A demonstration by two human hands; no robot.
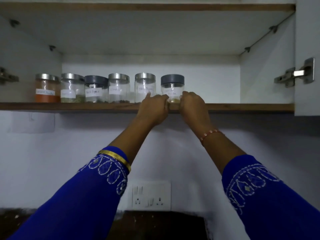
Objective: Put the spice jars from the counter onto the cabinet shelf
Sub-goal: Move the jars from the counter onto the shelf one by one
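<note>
Head view: both my hands are up at the cabinet shelf, curled round the grey-lidded jar at its base. My left hand grips it from the 9 o'clock side, index finger reaching to the black pepper jar beside it. My right hand holds it from 3 o'clock. The jar stands upright on the shelf, rightmost in a row of six. Orange-powder jar far left. Wall socket at 6 o'clock.
</note>
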